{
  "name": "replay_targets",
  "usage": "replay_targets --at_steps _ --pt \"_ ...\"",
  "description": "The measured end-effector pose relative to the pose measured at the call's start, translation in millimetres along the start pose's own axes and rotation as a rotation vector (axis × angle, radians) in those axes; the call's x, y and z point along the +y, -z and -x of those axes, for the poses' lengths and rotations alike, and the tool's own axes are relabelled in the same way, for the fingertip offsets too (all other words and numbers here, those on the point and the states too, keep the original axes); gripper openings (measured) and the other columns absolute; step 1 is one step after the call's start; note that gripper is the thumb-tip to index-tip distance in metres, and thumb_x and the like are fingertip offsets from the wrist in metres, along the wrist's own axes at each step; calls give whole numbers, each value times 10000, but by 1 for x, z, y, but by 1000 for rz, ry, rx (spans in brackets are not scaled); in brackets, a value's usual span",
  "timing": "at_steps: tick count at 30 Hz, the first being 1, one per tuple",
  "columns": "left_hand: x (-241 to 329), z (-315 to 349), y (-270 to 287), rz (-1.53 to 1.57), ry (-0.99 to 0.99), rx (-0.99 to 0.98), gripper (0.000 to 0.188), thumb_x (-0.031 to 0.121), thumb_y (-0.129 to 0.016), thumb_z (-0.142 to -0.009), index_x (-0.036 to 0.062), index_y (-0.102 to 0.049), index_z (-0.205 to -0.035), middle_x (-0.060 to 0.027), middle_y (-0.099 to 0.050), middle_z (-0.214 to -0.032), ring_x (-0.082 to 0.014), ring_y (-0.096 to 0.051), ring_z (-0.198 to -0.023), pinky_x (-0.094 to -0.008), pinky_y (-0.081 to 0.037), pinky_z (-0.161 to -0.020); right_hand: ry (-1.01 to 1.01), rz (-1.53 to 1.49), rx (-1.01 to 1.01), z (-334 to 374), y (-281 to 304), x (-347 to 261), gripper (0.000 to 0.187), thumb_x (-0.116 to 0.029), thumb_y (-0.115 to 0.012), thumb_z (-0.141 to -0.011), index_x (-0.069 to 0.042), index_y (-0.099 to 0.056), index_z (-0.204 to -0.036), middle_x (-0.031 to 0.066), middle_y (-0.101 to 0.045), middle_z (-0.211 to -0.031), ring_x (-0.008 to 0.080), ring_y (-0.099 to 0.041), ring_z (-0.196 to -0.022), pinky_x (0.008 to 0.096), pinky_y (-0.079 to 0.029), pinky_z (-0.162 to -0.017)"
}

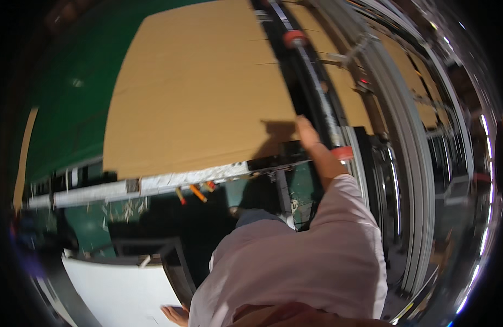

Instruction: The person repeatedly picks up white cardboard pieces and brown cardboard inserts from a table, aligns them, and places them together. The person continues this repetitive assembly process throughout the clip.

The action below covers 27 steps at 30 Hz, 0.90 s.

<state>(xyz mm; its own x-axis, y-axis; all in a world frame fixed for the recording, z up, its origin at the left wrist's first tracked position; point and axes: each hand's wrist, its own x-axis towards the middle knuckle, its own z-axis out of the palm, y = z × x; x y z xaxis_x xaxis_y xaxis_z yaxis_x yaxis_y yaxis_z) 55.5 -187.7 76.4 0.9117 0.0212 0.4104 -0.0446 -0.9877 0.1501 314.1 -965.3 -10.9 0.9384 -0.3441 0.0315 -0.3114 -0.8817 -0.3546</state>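
Observation:
A large brown cardboard sheet [197, 87] lies flat across the machine bed ahead of me. My right hand [307, 132] is at its near right corner, beside the dark roller shaft [317, 82] with red collars. The fingers are stretched out and hold nothing I can see; whether they touch the sheet I cannot tell. Low on the left, my left hand [176, 314] rests at the edge of a white board [118, 289]. Its visible fingers are extended, and the rest of the hand is hidden by my pale sleeve and body.
A pale, worn rail [191, 179] runs along the sheet's near edge, with orange and red bits [198, 193] hanging below. Long grey metal beams [407, 141] stand on the right. The green surface [71, 92] shows at far left. Scraps lie on the floor [129, 210].

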Motion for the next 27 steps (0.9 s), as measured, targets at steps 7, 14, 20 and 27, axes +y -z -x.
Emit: replay_targets --at_steps 7,14,20,27 --pt "15 -33 -21 -11 -82 68 515 131 -668 -856 -24 -467 -1305 -256 -429 -1400 -422 -395 -1311 -503 -326 -1072 798 -90 629 -15 88 -165 153 -119 -552 -837 -67 -642 -950 165 -551 -1209 380 -529 -1080 469 -406 -980" --pt "11 -10 -11 -51 -33 71 531 111 -657 -853 -23 -447 -1322 -255 -422 -1407 -419 -384 -1321 -507 -319 -1078 1093 -773 438 34 175 -358 120 -90 -664 -731 -55 -580 -811 80 -597 -790 267 -575 -717 382 -455 -597" --pt "-11 13 5 -81 18 -57 550 90 -646 -849 -22 -425 -1341 -253 -414 -1414 -415 -373 -1333 -511 -312 -1084 196 -1273 464 -62 168 -346 253 -178 -673 -859 22 -568 -973 66 -611 -808 107 -533 -730 313 -462 -660" --pt "44 14 23 -44 321 -3 663 -63 -683 -717 1 -437 -1329 -225 -408 -1424 -404 -374 -1327 -472 -303 -1102 -828 -1280 -393 -52 -137 -360 574 -196 -820 -726 15 -557 -1190 141 -644 -1084 292 -623 -979 431 -504 -857"
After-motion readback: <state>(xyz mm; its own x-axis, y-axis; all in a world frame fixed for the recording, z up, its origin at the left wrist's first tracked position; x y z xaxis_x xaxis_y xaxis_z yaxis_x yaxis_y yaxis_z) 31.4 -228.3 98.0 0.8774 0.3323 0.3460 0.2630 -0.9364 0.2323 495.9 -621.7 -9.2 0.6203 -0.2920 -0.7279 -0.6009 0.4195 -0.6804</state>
